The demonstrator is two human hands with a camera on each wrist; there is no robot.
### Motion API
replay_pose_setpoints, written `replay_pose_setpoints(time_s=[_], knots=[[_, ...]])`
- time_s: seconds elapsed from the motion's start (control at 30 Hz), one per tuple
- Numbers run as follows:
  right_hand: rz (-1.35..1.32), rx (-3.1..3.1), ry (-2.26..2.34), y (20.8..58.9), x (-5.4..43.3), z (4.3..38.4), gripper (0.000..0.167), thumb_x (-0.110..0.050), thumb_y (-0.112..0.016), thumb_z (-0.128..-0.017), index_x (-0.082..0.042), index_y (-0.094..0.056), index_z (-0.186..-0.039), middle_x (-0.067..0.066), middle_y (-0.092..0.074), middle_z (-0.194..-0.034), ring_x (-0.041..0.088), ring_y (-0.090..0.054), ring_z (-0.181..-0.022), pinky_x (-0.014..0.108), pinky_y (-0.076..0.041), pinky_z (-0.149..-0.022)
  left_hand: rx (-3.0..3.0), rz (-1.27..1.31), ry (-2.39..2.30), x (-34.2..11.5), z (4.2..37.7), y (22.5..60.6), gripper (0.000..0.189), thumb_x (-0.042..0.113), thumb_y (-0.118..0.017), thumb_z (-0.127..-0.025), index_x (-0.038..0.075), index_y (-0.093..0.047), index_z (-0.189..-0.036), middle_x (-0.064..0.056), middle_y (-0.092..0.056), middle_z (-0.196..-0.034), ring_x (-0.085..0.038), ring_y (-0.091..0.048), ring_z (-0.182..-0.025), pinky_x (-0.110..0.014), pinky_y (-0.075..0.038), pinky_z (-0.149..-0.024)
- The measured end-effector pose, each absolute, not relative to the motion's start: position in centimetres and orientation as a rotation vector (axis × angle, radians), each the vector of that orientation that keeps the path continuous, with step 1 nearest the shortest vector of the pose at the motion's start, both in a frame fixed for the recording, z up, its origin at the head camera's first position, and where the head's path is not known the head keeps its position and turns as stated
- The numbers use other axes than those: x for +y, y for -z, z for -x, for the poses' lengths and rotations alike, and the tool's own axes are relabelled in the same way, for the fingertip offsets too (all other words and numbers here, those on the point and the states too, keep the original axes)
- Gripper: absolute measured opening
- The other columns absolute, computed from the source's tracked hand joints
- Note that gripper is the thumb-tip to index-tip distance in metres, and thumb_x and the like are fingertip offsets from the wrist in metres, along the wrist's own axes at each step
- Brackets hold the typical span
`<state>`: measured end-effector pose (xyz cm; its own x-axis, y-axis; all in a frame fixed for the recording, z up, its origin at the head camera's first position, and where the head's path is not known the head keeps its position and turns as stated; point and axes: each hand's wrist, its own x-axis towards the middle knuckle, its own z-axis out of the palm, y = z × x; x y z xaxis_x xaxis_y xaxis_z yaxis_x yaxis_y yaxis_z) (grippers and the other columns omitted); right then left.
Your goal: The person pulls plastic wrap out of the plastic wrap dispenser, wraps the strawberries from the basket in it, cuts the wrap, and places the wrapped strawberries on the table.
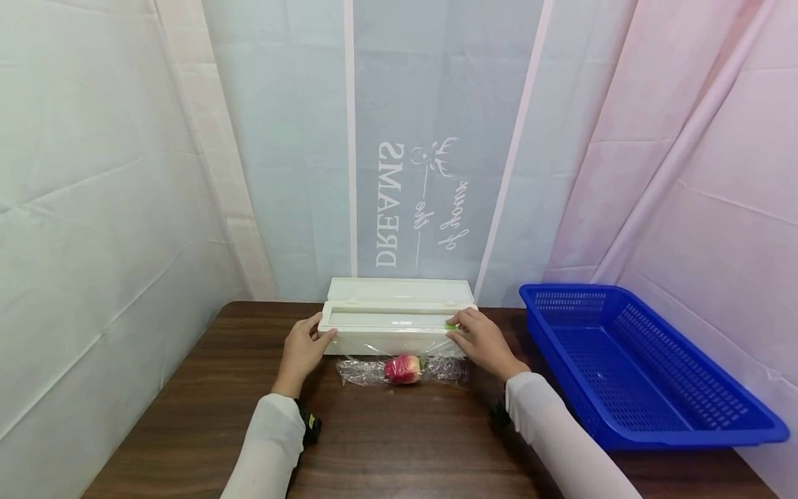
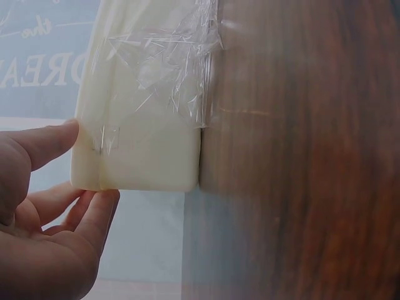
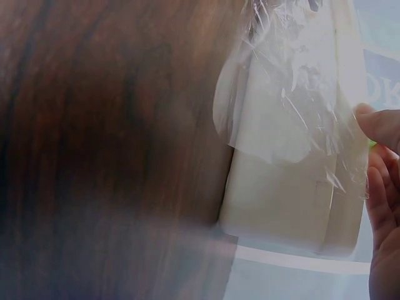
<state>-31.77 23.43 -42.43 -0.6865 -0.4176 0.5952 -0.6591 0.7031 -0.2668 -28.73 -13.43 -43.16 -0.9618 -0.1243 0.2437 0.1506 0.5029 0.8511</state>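
Note:
A white cling film dispenser (image 1: 386,342) stands at the back of the table with its lid (image 1: 399,289) raised. My left hand (image 1: 303,350) grips its left end, thumb on the front edge and fingers around the corner, as the left wrist view also shows. At the right end, my right hand (image 1: 483,341) pinches a small green slider (image 1: 451,326) on the dispenser's top edge. Clear cling film (image 2: 159,69) hangs down the front. Just before the dispenser, a red and yellow fruit (image 1: 402,370), seemingly an apple, lies wrapped in film, its ends (image 1: 361,372) spread sideways.
A blue plastic basket (image 1: 679,438) with perforated sides sits on the right of the brown wooden table (image 1: 399,450). Behind the dispenser hangs a printed cloth (image 1: 445,83), close to the table's back edge. Pale cloth walls (image 1: 93,208) flank both sides.

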Motion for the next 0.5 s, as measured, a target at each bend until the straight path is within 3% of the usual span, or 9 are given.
replay_pose_setpoints(time_s=[0.5], knots=[[-0.946, -2.285, -0.723, 42.93, 23.57, 32.41, 0.02, -0.005, -0.079, -0.086, -0.009, -0.073, -0.105, 0.002, -0.069, -0.104, 0.019, -0.066, -0.09, 0.037, -0.058, -0.076, -2.477, 0.013, 1.385, -13.22, 28.55, 42.97, 0.061, 0.017, -0.07, -0.096, -0.006, -0.044, -0.147, -0.03, -0.044, -0.141, -0.04, -0.051, -0.127, -0.046, -0.048, -0.101]])
